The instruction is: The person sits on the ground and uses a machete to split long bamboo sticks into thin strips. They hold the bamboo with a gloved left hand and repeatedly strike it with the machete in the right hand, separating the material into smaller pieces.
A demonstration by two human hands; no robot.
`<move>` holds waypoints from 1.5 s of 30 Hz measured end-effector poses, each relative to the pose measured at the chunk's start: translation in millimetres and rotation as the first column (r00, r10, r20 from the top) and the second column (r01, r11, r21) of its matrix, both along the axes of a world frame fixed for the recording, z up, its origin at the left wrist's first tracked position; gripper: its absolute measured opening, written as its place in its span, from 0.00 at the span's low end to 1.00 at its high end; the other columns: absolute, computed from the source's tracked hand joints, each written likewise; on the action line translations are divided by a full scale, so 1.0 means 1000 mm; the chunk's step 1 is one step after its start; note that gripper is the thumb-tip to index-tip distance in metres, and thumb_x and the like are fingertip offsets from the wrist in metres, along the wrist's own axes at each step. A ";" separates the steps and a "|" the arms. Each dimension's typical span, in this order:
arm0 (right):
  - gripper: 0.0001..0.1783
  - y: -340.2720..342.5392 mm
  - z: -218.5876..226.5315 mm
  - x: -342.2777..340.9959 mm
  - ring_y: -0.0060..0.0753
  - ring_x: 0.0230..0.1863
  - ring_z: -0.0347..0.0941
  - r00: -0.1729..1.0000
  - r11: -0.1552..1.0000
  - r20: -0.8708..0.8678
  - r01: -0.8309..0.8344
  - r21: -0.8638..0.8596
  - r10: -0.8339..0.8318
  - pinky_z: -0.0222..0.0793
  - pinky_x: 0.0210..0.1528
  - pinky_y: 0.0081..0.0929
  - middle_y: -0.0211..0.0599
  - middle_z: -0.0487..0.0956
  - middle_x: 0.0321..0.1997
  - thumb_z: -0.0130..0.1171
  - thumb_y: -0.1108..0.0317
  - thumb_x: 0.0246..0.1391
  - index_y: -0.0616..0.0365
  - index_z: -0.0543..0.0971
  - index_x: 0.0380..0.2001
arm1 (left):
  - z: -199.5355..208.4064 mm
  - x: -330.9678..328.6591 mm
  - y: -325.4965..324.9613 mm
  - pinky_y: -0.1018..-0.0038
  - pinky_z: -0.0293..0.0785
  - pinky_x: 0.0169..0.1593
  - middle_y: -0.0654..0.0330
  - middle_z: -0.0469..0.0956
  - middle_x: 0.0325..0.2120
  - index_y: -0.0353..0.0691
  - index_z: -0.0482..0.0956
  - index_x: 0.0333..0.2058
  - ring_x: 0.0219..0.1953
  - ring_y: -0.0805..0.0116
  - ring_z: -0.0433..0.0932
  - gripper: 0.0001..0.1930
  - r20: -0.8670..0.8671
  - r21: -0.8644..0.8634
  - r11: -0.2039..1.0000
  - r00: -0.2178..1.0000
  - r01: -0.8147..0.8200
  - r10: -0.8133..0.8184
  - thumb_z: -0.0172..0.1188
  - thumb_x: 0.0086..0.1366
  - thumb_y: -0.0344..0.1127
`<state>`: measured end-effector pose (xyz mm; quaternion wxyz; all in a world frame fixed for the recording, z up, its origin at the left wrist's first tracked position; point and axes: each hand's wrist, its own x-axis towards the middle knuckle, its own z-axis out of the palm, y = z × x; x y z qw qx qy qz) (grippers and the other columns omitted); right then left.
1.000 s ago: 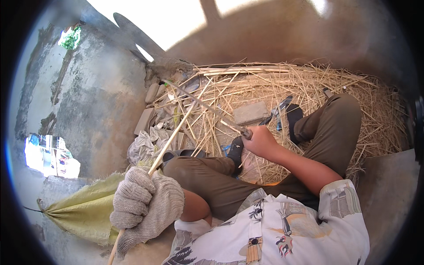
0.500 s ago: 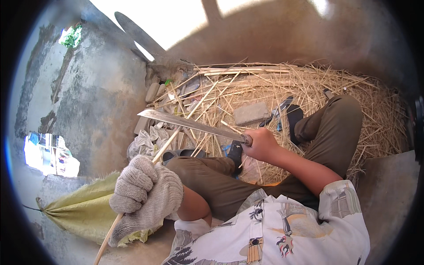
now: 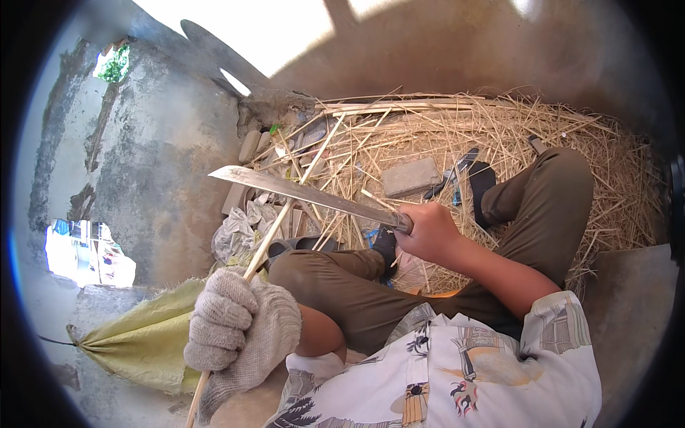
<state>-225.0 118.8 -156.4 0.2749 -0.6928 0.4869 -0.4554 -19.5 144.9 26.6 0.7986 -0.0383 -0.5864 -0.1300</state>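
My left hand (image 3: 239, 335), in a knitted grey glove, is closed round a long pale strip of split cane or bamboo (image 3: 267, 239). The strip slants from the lower left up past my knee toward the litter. My bare right hand (image 3: 428, 232) grips the handle of a long machete (image 3: 307, 194). Its blade points left and crosses the strip above my gloved hand; whether blade and strip touch, I cannot tell. The lower end of the strip runs out at the bottom edge.
A heap of shavings and thin strips (image 3: 571, 185) covers the floor ahead. A brick-like block (image 3: 412, 178) and a dark-handled tool (image 3: 457, 171) lie by my foot. At left are a yellow woven sack (image 3: 146, 339), a crumpled whitish bag (image 3: 235, 232) and a worn wall (image 3: 171, 164).
My gloved hand and the strip have shifted slightly right. The machete's tip has moved a little up and left, while its handle has moved slightly right.
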 end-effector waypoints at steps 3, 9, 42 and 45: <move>0.11 0.009 0.004 0.006 0.53 0.23 0.76 1.000 1.000 0.009 0.017 -0.006 -0.017 0.70 0.25 0.41 0.44 0.75 0.17 0.69 0.70 0.40 0.58 0.75 0.22 | -0.004 -0.005 -0.012 0.79 0.56 0.15 0.73 0.56 0.11 0.55 0.60 0.17 0.12 0.78 0.55 0.33 0.016 0.057 0.995 0.997 -0.080 0.080 0.44 0.66 0.76; 0.10 -0.009 -0.004 -0.004 0.54 0.24 0.77 0.998 0.998 -0.037 0.059 0.002 -0.058 0.71 0.27 0.42 0.45 0.76 0.18 0.68 0.68 0.43 0.59 0.76 0.23 | -0.005 -0.005 -0.010 0.80 0.56 0.15 0.73 0.58 0.12 0.54 0.61 0.18 0.12 0.78 0.55 0.34 0.025 0.087 0.990 0.993 0.114 -0.116 0.42 0.65 0.77; 0.09 -0.015 -0.026 0.006 0.52 0.26 0.79 0.970 0.975 -0.186 0.183 0.122 -0.159 0.75 0.31 0.45 0.42 0.80 0.21 0.66 0.63 0.45 0.56 0.78 0.25 | 0.014 0.011 0.009 0.83 0.56 0.15 0.74 0.58 0.11 0.54 0.61 0.16 0.11 0.82 0.56 0.32 0.031 0.078 0.997 0.999 0.022 -0.024 0.47 0.67 0.73; 0.10 -0.003 -0.012 0.004 0.52 0.27 0.80 0.988 0.996 -0.136 0.078 0.039 -0.072 0.76 0.32 0.45 0.42 0.80 0.21 0.67 0.62 0.44 0.55 0.79 0.26 | 0.009 0.012 0.005 0.83 0.56 0.14 0.74 0.59 0.11 0.54 0.61 0.16 0.11 0.82 0.56 0.31 0.021 0.067 0.997 0.999 0.031 -0.032 0.48 0.67 0.72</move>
